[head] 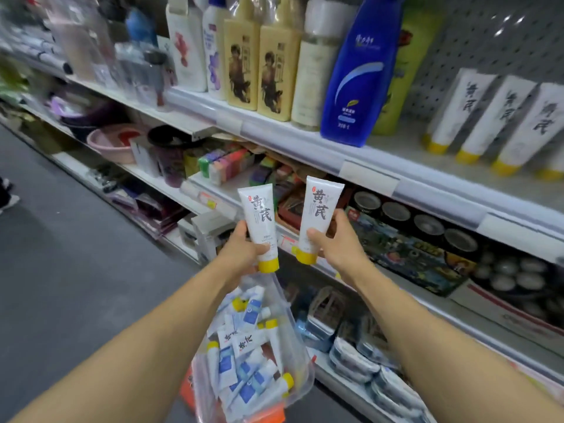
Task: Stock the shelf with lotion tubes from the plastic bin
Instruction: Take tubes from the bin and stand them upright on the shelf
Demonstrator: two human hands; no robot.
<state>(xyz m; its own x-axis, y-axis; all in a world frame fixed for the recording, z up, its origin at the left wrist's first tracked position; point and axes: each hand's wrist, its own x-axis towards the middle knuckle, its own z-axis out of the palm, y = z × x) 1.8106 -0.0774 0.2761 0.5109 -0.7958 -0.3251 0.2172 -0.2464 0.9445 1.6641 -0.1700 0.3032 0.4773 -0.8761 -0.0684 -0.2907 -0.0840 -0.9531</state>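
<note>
My left hand (241,250) grips a white lotion tube (259,218) with a yellow cap, cap end down. Beside it, my right hand (332,239) grips a matching white tube (319,213), also cap down. Both tubes are raised in front of the shelving, below the upper shelf (396,166). Under my arms stands a clear plastic bin (293,340) holding several white, blue and yellow-capped tubes. On the upper shelf at the right, several matching tubes (485,117) stand on their yellow caps.
Tall bottles crowd the upper shelf on the left, among them a blue one (354,83) and two yellow ones (259,68). Boxed cookware (415,239) fills the shelf below. Basins (110,141) and sponges sit further left. The grey aisle floor (61,254) runs along the left.
</note>
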